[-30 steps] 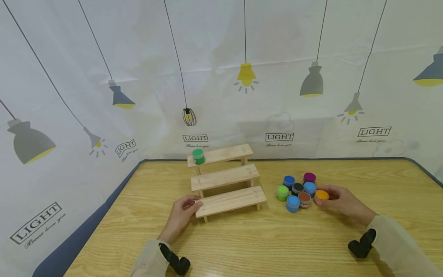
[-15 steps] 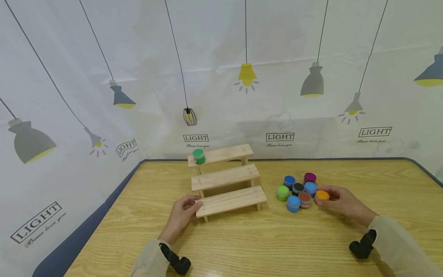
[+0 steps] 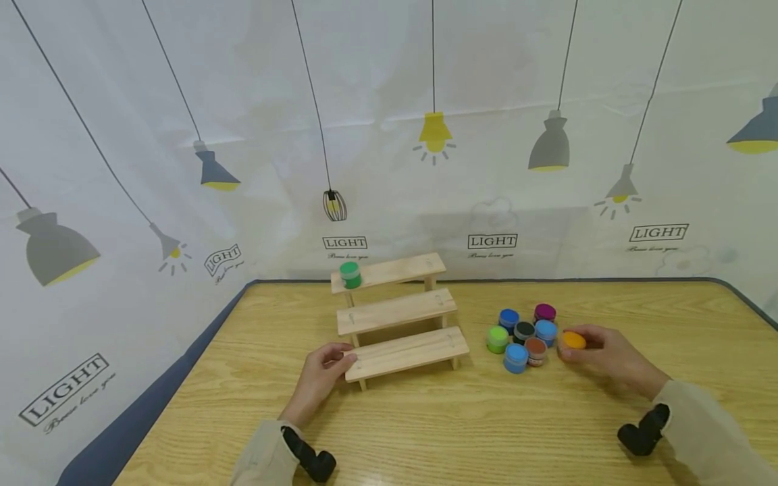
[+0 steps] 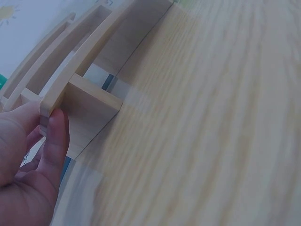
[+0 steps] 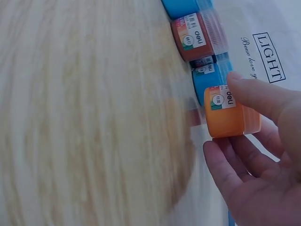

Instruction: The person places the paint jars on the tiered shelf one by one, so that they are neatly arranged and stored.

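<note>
Where the right hand [image 3: 615, 354] works: thumb and fingers hold the orange jar [image 3: 574, 340], right of the other jars [image 3: 524, 331]
Orange jar: apparently at pick-up; next move likely needs a level lift
Left hand [image 3: 322, 372]: pinches the near shelf's [image 3: 407, 353] left end

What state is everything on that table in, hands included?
Orange jar: upright, held; lifted or not, I can't tell.
Green jar: upright on the top shelf, lid seemingly on.
Seven other jars: upright, clustered on the table.
Wooden stand: standing upright on the table.
Left hand: pinching the lowest shelf at its left end.
Right hand: gripping the orange jar.
</note>
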`<state>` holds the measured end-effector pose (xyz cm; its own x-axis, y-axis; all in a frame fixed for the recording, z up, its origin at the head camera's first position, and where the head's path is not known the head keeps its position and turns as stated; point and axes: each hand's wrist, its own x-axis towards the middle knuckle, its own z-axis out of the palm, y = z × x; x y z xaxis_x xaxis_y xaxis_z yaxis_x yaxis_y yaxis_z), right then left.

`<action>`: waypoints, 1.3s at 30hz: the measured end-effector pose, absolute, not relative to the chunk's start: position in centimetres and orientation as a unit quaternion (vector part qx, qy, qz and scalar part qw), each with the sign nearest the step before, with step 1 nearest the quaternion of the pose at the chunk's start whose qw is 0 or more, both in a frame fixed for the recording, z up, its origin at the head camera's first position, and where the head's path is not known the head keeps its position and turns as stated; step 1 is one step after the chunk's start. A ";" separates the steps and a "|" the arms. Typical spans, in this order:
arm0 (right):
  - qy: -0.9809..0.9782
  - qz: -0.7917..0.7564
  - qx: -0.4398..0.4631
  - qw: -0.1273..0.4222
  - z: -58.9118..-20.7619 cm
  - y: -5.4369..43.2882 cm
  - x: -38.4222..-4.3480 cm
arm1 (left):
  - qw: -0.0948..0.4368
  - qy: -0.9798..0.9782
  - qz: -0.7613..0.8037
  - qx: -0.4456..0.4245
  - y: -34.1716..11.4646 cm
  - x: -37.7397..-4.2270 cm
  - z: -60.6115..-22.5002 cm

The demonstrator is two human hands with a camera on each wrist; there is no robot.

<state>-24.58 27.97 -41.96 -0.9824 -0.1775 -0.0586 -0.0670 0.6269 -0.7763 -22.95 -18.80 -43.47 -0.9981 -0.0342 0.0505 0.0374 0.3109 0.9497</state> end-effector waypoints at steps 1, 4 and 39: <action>0.899 -0.427 -0.070 0.062 -41.8 28.0 -24.5 | 0.031 -0.809 -0.587 -0.001 -18.8 -23.0 -43.5; 0.900 -0.426 -0.069 0.056 -41.4 28.1 -24.3 | 0.034 -0.809 -0.586 -0.001 -18.8 -23.0 -43.5; 0.879 -0.442 -0.177 0.023 -36.3 22.5 -23.5 | 0.031 -0.809 -0.587 -0.003 -18.7 -22.8 -43.2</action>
